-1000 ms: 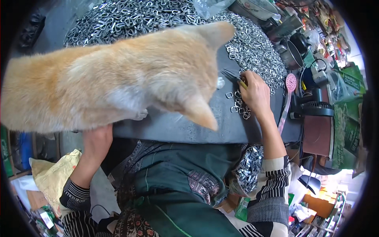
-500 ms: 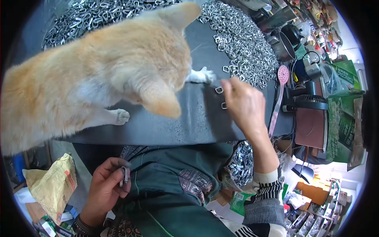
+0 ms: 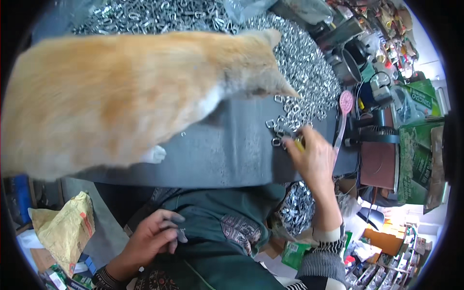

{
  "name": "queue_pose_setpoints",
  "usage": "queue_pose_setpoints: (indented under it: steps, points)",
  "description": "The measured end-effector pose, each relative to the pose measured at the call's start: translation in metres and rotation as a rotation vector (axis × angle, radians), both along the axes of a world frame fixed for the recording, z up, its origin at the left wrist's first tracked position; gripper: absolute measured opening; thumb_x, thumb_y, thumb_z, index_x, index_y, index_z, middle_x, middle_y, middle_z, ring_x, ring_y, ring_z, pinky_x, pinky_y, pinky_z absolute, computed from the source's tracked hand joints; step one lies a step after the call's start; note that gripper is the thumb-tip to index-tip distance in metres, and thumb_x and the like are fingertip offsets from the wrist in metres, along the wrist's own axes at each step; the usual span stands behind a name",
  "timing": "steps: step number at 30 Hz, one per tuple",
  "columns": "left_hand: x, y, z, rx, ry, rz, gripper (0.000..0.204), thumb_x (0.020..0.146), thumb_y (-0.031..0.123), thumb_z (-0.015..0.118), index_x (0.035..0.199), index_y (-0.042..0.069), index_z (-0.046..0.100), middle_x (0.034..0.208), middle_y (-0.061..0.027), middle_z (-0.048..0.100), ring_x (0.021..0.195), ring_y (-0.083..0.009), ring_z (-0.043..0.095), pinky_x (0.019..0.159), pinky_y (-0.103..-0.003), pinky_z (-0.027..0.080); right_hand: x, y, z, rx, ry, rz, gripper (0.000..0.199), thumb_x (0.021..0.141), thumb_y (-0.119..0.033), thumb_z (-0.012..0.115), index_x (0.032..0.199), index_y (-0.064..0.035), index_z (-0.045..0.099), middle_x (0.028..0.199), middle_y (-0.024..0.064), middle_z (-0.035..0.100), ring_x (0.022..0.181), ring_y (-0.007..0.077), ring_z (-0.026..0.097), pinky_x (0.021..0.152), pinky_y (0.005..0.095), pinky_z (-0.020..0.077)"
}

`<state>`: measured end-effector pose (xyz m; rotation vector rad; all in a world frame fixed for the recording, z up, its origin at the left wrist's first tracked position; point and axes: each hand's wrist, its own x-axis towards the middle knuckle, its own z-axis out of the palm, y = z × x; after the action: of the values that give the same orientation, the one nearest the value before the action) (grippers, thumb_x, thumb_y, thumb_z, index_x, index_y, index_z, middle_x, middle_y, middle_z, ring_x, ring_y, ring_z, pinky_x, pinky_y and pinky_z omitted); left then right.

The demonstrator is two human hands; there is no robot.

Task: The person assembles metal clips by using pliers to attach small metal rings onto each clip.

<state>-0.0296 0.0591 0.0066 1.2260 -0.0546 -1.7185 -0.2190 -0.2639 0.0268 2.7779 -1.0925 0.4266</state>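
Note:
My right hand (image 3: 314, 157) is closed on a slim tool with a yellow part (image 3: 299, 144). Its dark tip reaches among a few loose metal links (image 3: 276, 141) at the near edge of a shiny heap of links (image 3: 309, 63). Over my lap, my left hand (image 3: 152, 237) has its fingers bent together around a small grey metal piece (image 3: 181, 236), mostly hidden by the fingers. An orange and white cat (image 3: 121, 96) stands across the left of the dark tabletop (image 3: 232, 159), its head over the heap's edge.
Darker links (image 3: 159, 17) lie behind the cat. A pink long-handled brush (image 3: 346, 102) and a small black fan (image 3: 382, 134) are on the right. Below the table's edge stands a bag of metal pieces (image 3: 297, 208). A crumpled yellowish paper bag (image 3: 65, 227) is at left.
The cat has moved its head right, over the links, and its outstretched paw is out of sight. My right hand has moved down and right; my left hand has shifted right over my lap.

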Motion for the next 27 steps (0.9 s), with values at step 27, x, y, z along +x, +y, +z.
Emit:
queue_pose_setpoints:
  steps: [27]
  points:
    - [-0.014,-0.032,-0.019,-0.311,-0.385,0.118,0.024,0.097,0.010,0.062,0.120,0.004,0.068,0.083,-0.0012,0.069,0.057,-0.0007,0.047,0.053,-0.018,0.039,0.042,0.002,-0.039,0.060,-0.067,0.241,0.018,0.074,-0.007,0.071,0.090,-0.0052,0.063,0.081,0.0101,0.062,0.076,0.0295,0.064,0.067,0.0397,0.0510]
